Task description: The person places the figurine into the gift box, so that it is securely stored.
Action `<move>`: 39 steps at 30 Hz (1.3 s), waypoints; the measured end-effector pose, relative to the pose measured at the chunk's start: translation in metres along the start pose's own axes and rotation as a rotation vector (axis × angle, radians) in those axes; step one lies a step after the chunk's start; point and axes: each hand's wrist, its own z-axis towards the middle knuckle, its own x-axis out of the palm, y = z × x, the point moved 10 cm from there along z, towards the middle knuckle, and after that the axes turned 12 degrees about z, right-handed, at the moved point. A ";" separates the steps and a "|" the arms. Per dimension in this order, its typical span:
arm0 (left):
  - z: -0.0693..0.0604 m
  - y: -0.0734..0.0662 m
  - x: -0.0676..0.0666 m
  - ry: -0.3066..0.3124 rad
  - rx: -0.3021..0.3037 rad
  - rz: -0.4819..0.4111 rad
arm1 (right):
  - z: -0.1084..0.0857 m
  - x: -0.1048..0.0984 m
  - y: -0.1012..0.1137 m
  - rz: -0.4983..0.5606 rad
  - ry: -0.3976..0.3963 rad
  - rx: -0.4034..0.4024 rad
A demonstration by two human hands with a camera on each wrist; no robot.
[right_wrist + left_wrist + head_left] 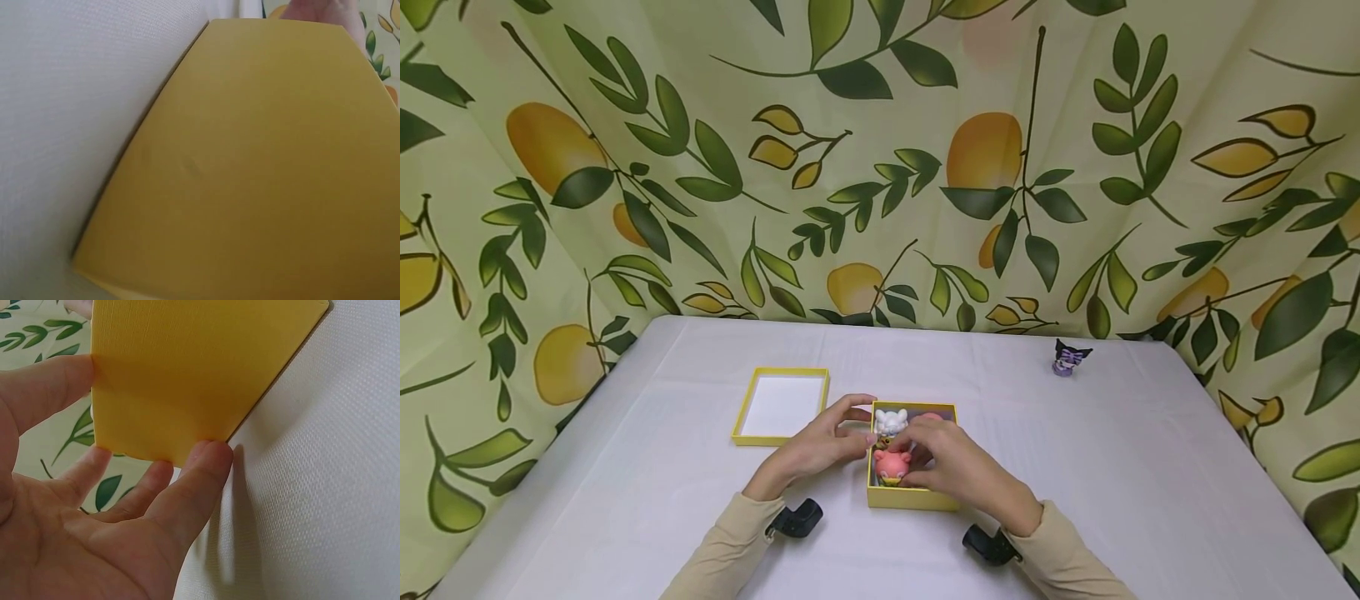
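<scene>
A yellow box (pixel 913 498) without its lid stands in front of me. My left hand (pixel 820 446) holds it at its left side and far left corner; in the left wrist view, thumb and fingers touch the yellow wall (pixel 181 375). Reaching over the box, my right hand (pixel 958 467) has its thumb and index finger at a pink figurine (pixel 891 465) with small round ears, and seems to pinch it. Behind this sits a white figurine (pixel 891 422). Another pink thing (pixel 932 416) shows at the back right. My right hand hides the box's right part.
To the left lies a shallow yellow-rimmed lid (pixel 742 417), its white inside facing up. A small black and purple figurine (pixel 1067 358) stands at the table's far right. The white-covered table (pixel 625 467) ends at a leaf-patterned curtain (pixel 880 125).
</scene>
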 end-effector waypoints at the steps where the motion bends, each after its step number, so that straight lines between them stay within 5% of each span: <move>1: 0.000 0.000 0.000 -0.003 -0.005 0.000 | 0.000 0.000 0.000 -0.001 0.001 -0.003; 21: -0.001 -0.002 -0.002 0.000 0.013 -0.002 | -0.003 -0.008 0.006 0.042 0.068 0.022; 39: -0.001 -0.001 -0.002 0.000 0.018 0.000 | -0.008 -0.032 0.008 0.074 0.000 0.023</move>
